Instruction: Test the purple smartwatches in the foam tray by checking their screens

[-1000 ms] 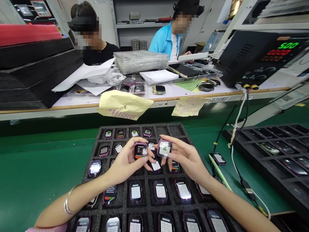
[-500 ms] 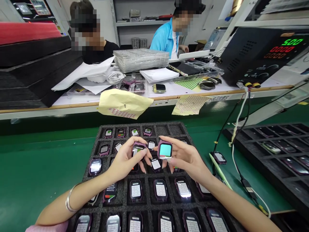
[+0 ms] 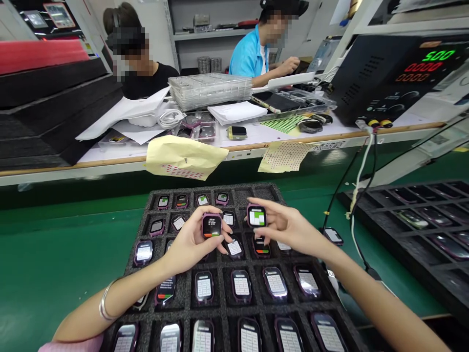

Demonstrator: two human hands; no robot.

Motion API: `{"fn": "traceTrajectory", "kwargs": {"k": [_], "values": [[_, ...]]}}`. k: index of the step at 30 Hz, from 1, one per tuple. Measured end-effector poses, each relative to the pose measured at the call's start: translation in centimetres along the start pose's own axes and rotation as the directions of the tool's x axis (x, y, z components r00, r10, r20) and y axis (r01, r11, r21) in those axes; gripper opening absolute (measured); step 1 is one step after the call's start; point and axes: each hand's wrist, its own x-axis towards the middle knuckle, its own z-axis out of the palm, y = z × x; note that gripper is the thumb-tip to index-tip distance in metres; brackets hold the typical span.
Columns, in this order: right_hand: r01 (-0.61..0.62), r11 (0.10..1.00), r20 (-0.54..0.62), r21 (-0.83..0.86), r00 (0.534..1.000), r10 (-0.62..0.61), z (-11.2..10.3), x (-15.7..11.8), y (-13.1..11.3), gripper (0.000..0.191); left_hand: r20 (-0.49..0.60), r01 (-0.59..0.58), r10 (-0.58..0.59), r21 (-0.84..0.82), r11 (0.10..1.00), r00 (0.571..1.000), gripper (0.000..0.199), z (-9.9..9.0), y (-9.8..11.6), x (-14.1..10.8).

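Observation:
My left hand [image 3: 194,239] grips a purple smartwatch body [image 3: 212,226] whose dark screen shows white text and an orange-green strip. Another purple smartwatch body [image 3: 257,215], with a white and green screen, is pinched between the thumb and fingers of my right hand [image 3: 280,225]. Both are held above a black foam tray [image 3: 216,307]. In its compartments lie several more watch bodies, such as one with a white grid screen [image 3: 241,285]. Part of the tray is hidden under my hands and forearms.
A second foam tray [image 3: 392,215] with watches lies at the right. Cables hang from a power supply [image 3: 388,83]. Clear plastic trays [image 3: 210,90], papers and a small yellow-framed device [image 3: 237,132] are on the shelf. Black foam blocks [image 3: 47,112] stand left. Two people sit beyond.
My right hand has moved slightly right and up with its watch, whose screen went from cyan to white and green. The left watch now faces me more, my thumb lower on it.

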Motion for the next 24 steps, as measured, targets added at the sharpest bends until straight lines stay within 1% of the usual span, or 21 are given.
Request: {"fn": "traceTrajectory", "kwargs": {"k": [1,2,3,4,6,8,10,12,17,20,24], "values": [[0.011,0.992,-0.031,-0.123,0.999,-0.015,-1.3,0.6,0.6,0.062,0.003,0.004,-0.004,0.005,1.0,1.0,0.036,0.0,-0.1,0.0],[0.033,0.961,-0.085,-0.274,0.995,-0.058,-2.7,1.2,1.2,0.058,0.008,0.013,-0.013,0.008,1.0,1.0,0.039,0.1,-0.1,0.1],[0.049,0.894,-0.141,-0.446,0.982,-0.124,-4.0,1.9,1.9,0.055,0.013,0.022,-0.022,0.008,1.0,1.0,0.043,0.2,-0.1,0.1],[0.047,0.797,-0.177,-0.603,0.966,-0.191,-5.3,2.7,2.6,0.052,0.016,0.031,-0.031,0.008,0.999,0.999,0.047,0.2,-0.2,0.2],[0.048,0.708,-0.188,-0.705,0.949,-0.252,-7.4,3.9,4.0,0.049,0.028,0.046,-0.046,0.016,0.999,0.999,0.052,0.5,-0.3,0.4],[0.064,0.681,-0.162,-0.729,0.951,-0.263,-8.6,4.6,5.1,0.046,0.039,0.049,-0.05,0.027,0.998,0.998,0.052,0.7,-0.3,0.8],[0.083,0.666,-0.129,-0.741,0.956,-0.263,-9.1,4.8,5.9,0.045,0.048,0.046,-0.047,0.028,0.999,0.998,0.053,1.1,-0.3,1.2],[0.098,0.659,-0.109,-0.746,0.958,-0.265,-9.1,4.6,6.4,0.045,0.057,0.042,-0.043,0.023,0.999,0.997,0.052,1.4,-0.3,1.6],[0.113,0.659,-0.11,-0.743,0.952,-0.286,-9.1,3.8,7.0,0.048,0.032,0.037,-0.039,0.05,0.998,0.999,0.037,1.9,-0.3,2.3],[0.119,0.669,-0.12,-0.734,0.947,-0.299,-9.1,3.7,7.2,0.048,0.03,0.052,-0.054,0.058,0.997,0.998,0.04,1.9,-0.3,2.2],[0.126,0.68,-0.125,-0.722,0.943,-0.307,-9.0,3.7,7.3,0.042,0.026,0.056,-0.057,0.024,0.998,0.998,0.044,1.9,-0.3,2.1]]}}
